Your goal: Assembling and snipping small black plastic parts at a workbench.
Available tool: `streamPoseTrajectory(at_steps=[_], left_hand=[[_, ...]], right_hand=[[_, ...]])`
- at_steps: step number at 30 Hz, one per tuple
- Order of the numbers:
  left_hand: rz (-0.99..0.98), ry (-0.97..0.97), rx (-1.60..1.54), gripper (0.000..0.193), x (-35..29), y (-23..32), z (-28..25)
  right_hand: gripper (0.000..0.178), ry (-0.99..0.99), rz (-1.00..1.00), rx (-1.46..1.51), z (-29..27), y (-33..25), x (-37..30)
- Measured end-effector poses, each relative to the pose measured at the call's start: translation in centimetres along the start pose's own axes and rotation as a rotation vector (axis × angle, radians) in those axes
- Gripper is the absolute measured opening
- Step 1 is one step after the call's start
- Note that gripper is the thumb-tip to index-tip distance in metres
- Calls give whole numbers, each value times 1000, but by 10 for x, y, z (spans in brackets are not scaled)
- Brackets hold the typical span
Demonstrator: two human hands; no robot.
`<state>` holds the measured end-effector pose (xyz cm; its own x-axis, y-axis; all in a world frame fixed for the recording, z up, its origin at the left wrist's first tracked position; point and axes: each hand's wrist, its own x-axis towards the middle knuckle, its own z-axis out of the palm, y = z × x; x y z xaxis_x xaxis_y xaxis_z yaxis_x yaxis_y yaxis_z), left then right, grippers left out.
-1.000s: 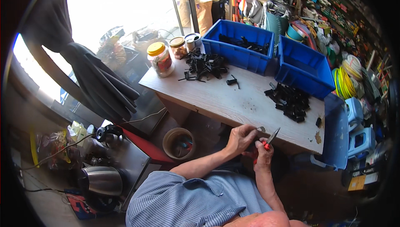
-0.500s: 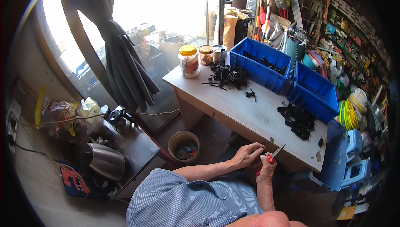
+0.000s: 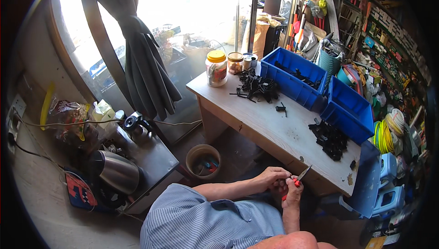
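Note:
My right hand (image 3: 292,196) is closed round the red handles of a pair of scissors (image 3: 303,173), whose pointed blades slant up toward the table's front edge. Close against it is my left hand (image 3: 272,177), its thumb and fingers pinched together beside the scissors. Whatever sits in that pinch is too small to make out. On the table (image 3: 256,121), beyond my hands, lie a near heap of small black plastic parts (image 3: 330,140) and a far heap of black parts with thin stems (image 3: 257,86). One black part (image 3: 281,108) lies alone between the heaps.
Two blue bins (image 3: 291,86) stand along the table's far side, one holding black parts. A yellow-lidded jar (image 3: 216,68) is at the far left corner. A round waste bin (image 3: 188,160) is on the floor. Left, a kettle (image 3: 120,172) stands on a cabinet; right, blue stools (image 3: 388,198).
The whole view has shifted slightly, with the table sitting lower and farther right. My hands stay together; the left fingers have drawn in tighter beside the scissors.

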<state>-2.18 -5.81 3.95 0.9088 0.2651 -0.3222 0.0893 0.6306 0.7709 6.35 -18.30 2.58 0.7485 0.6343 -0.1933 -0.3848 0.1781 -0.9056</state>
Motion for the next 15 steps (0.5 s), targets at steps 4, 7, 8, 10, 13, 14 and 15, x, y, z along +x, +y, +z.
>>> streamPoseTrajectory(at_steps=[4, 7, 8, 10, 13, 14, 15], left_hand=[[0, -1, -79, 18, 6, -1, -5], [112, -13, -12, 19, 7, -4, -5], [112, -8, -15, 19, 8, -8, -6], [372, -71, 120, 21, 7, -10, -6], [444, -46, 169, 21, 11, -15, -8], [449, -21, 192, 20, 13, -17, -9], [446, -20, 190, 20, 12, -12, -8]], right_hand=[[7, -63, 14, -5, 3, -7, -2], [10, -62, 39, 17, 5, -7, 1], [11, -55, 31, 40, -1, -1, 5], [12, -48, 29, 61, -3, 3, 8], [13, 18, 21, 60, -2, 7, 12], [12, 21, 23, 57, -3, 9, 14], [12, 28, 24, 54, -4, 10, 16]])
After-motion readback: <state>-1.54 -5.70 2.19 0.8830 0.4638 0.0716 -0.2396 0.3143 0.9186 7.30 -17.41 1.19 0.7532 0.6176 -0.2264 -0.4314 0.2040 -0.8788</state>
